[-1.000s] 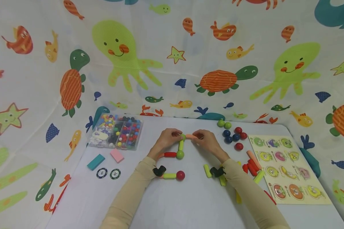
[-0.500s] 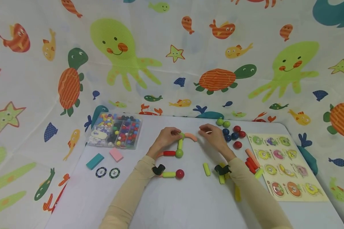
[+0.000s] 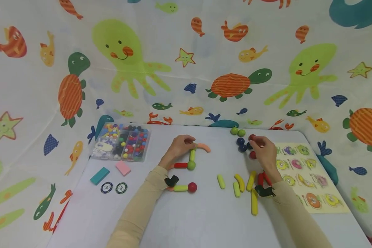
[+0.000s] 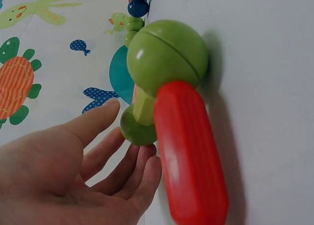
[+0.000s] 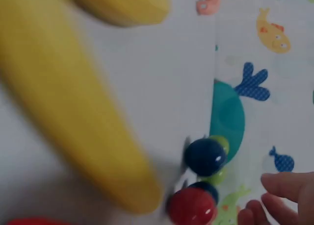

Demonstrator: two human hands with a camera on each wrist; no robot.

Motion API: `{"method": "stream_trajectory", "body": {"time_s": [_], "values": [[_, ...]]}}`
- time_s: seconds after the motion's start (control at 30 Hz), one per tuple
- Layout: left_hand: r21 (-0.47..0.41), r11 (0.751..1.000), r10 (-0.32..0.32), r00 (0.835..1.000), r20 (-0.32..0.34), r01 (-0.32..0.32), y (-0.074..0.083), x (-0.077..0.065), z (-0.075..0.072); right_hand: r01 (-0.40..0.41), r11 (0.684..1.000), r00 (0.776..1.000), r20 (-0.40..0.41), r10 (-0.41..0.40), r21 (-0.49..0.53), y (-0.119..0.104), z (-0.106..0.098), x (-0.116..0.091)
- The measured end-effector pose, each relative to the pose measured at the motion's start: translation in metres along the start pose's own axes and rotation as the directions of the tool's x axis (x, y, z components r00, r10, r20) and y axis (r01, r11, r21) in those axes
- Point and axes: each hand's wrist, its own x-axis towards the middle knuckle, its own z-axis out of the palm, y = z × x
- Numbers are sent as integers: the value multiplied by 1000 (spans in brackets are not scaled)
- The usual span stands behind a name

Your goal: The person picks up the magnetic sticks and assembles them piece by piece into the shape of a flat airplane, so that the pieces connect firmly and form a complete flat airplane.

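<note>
In the head view my left hand (image 3: 180, 147) is beside the far end of a joined chain of balls and rods. The left wrist view shows its fingertips at the underside of a green ball (image 4: 136, 129), with the thumb just apart from it. A curved salmon rod (image 3: 203, 147) extends right from that ball. A light green rod (image 3: 192, 155) leads down to a nearer green ball (image 3: 191, 165), which joins a red rod (image 3: 180, 165). My right hand (image 3: 265, 151) hovers by dark blue balls (image 3: 242, 147) and red balls (image 3: 252, 155), holding nothing.
A bead box (image 3: 121, 142) stands at the back left, near teal and pink blocks and two chips. Loose yellow rods (image 3: 254, 202) and green rods lie right of centre. A fruit puzzle board (image 3: 310, 179) lies at the right. Another rod ends in a red ball (image 3: 192, 187).
My right hand has let go of the curved salmon rod and moved right to the red and blue balls. My left hand has stayed near the far green ball, its grip loosened.
</note>
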Motion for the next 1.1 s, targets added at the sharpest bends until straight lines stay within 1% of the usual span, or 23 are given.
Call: {"method": "stream_trajectory", "body": {"time_s": [0.1, 0.17, 0.27, 0.4, 0.47, 0.6, 0.7, 0.77, 0.87, 1.0, 1.1], "values": [[-3, 1000, 9, 1000, 4, -9, 1, 2, 3, -33, 997, 999, 32, 35, -74, 12, -5, -7], [6, 1000, 17, 1000, 3, -17, 0, 3, 4, -48, 992, 995, 77, 57, -113, 16, -5, -10], [22, 999, 22, 1000, 8, -23, 1, 4, 7, -42, 986, 990, 125, 63, -161, 20, -4, -13], [31, 999, 35, 999, 18, -36, 3, 4, 12, -11, 980, 987, 153, 42, -197, 19, -2, -15], [49, 997, 52, 999, 13, -52, 4, 5, 14, -1, 977, 984, 176, 39, -214, 17, -3, -16], [96, 993, 69, 998, -1, -69, 6, 6, 18, 10, 977, 976, 216, 38, -215, 13, -5, -18], [111, 992, 62, 998, -6, -61, 6, 7, 21, 19, 981, 976, 219, 24, -194, 9, -4, -21], [122, 991, 58, 998, -13, -56, 6, 8, 23, 44, 984, 978, 209, -7, -171, 3, -1, -21], [140, 989, 50, 999, -18, -47, 7, 10, 25, 87, 990, 979, 195, -64, -115, -13, 5, -22], [164, 985, 57, 998, -16, -54, 6, 12, 26, 116, 993, 976, 190, -110, -23, -35, 20, -25], [166, 984, 74, 997, -12, -71, 5, 12, 26, 129, 991, 967, 214, -136, 45, -45, 35, -28]]}}
